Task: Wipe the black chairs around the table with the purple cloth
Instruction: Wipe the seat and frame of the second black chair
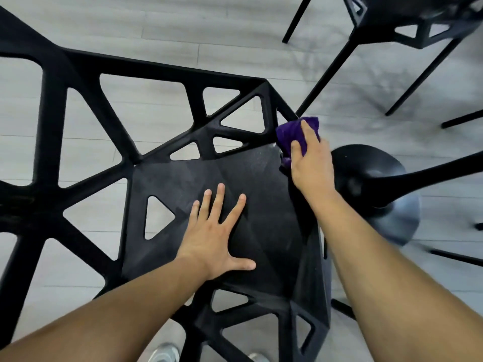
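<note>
The person leans over the nearest black chair (261, 178), left hand (217, 239) flat on the seat with its fingers spread and holding nothing. The right hand (311, 163) grips the bunched purple cloth (290, 131), fingers over it and thumb at its near side, pressing it into the far right corner where seat meets open frame. To my eye this corner wants care: the cloth should follow each slanted strut and dip into the triangular cut-outs, where I'd guess dust gathers, while the flat hand keeps the chair from sliding. The faceted seat looks faintly speckled, so it probably needs a full pass too. The pale grey plank floor (156, 35) lies underneath. A round black pedestal base (366, 165) stands just right of the chair, and a second black chair (407, 27) stands beyond it.
</note>
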